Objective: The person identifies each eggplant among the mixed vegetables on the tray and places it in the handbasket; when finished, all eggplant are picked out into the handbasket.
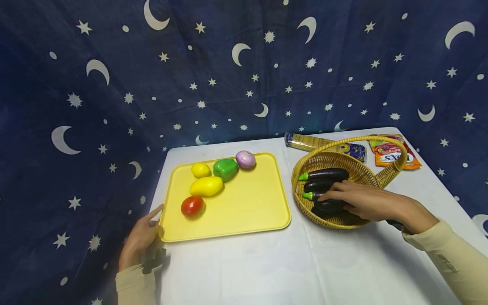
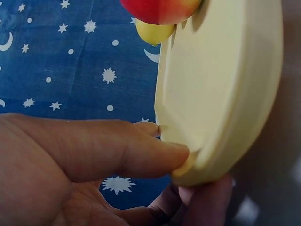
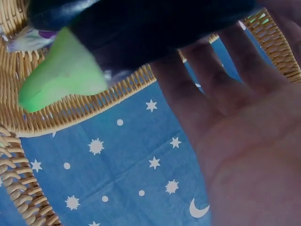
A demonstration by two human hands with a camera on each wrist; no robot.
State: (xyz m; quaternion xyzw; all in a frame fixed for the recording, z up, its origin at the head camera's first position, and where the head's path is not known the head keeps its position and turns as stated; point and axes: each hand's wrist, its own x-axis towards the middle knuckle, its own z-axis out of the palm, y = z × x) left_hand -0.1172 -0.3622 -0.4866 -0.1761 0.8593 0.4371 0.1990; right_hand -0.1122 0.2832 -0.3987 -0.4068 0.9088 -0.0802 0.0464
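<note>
My left hand [image 1: 141,239] pinches the near left corner of a yellow tray [image 1: 244,212], thumb on top and fingers beneath, as the left wrist view shows. On the tray lie a round red tomato [image 1: 192,206], a yellow mango [image 1: 206,186], a lemon [image 1: 201,170], a green bell pepper [image 1: 225,169] and a purple onion [image 1: 245,159]. My right hand [image 1: 362,199] reaches into a wicker basket [image 1: 305,209] of several eggplants. It grips an eggplant [image 3: 155,35] with a green stem end; the eggplant hides the fingertips in the right wrist view.
The basket's tall handle [image 1: 392,169] arches over its right side. Behind the basket lies a long spaghetti pack [image 1: 316,143], with an orange candy bag [image 1: 396,154] to its right. A white cloth [image 1: 248,271] covers the table, and a dark star-patterned curtain [image 1: 213,63] hangs behind.
</note>
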